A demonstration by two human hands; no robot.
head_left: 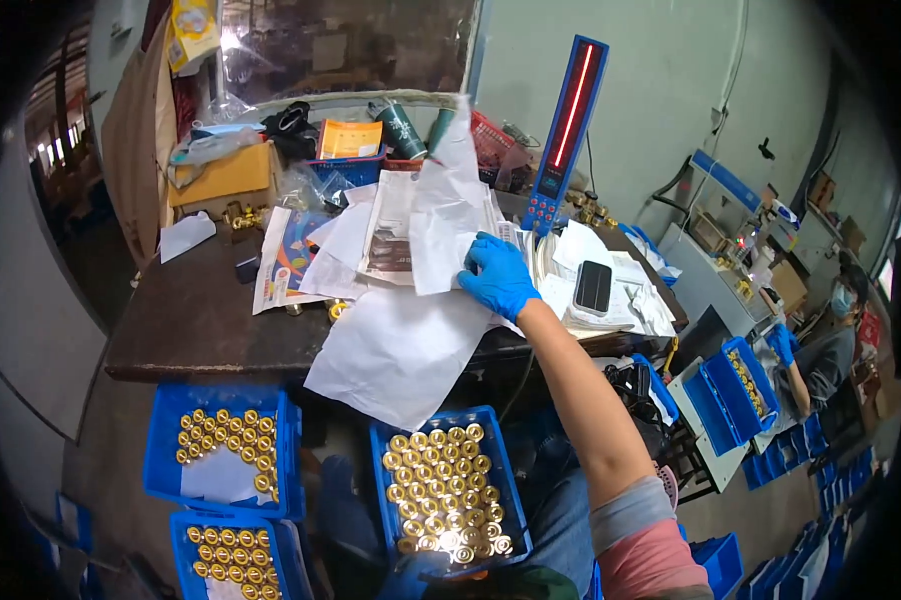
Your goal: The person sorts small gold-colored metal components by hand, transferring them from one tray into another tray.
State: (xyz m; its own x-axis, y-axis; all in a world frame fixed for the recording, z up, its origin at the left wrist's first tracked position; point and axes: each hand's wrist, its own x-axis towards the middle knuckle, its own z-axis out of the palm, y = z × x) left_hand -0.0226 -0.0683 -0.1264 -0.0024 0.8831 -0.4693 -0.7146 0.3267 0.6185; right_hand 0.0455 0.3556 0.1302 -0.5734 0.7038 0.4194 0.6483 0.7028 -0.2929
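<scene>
My right hand (501,278), in a blue glove, is closed on the edge of a white sheet of paper (443,215) that stands up over the desk. Below it, another large white sheet (396,350) hangs over the desk's front edge. In front of me a blue bin (379,455) holds rows of round brass fittings (436,485). At this bin's near edge, what looks like my gloved left hand (416,578) shows dimly; its fingers are hidden.
Two more blue bins (156,440) (183,560) with brass fittings stand at the left. On the dark desk (191,330) lie papers, a phone (593,287) and a blue device (568,130) with a red light bar. A masked co-worker (821,350) sits at the far right by another bin (721,400).
</scene>
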